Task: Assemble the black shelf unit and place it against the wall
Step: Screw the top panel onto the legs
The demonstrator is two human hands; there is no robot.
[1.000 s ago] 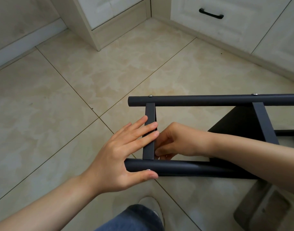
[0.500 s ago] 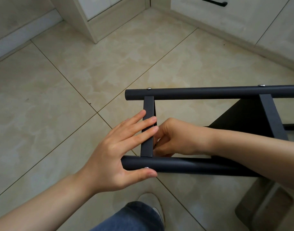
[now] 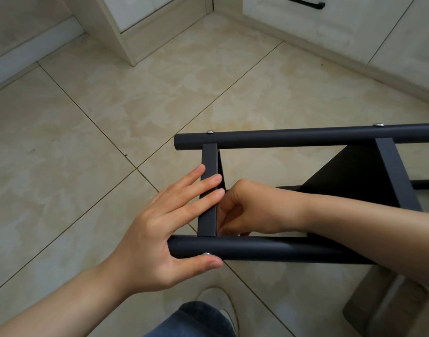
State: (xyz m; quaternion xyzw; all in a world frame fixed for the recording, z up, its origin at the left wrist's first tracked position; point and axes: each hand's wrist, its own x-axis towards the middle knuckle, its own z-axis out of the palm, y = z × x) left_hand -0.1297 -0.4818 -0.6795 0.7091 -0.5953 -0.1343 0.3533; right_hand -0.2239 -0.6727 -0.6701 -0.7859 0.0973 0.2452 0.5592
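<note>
Change: both hands keep their places.
Left hand (image 3: 159,229): straight fingers across crossbar (image 3: 207,217), thumb under near tube (image 3: 269,249).
Shelf frame (image 3: 306,137): on its side, over tiled floor (image 3: 99,142).
Right hand (image 3: 247,210): fingers curled just beside crossbar; any hold hidden.

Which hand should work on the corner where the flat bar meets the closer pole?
The right hand. Its fingers curl just inside that corner, behind the flat crossbar. The left hand lies outside, fingers straight across the crossbar, thumb against the near tube, so it likely suits steadying.
</note>
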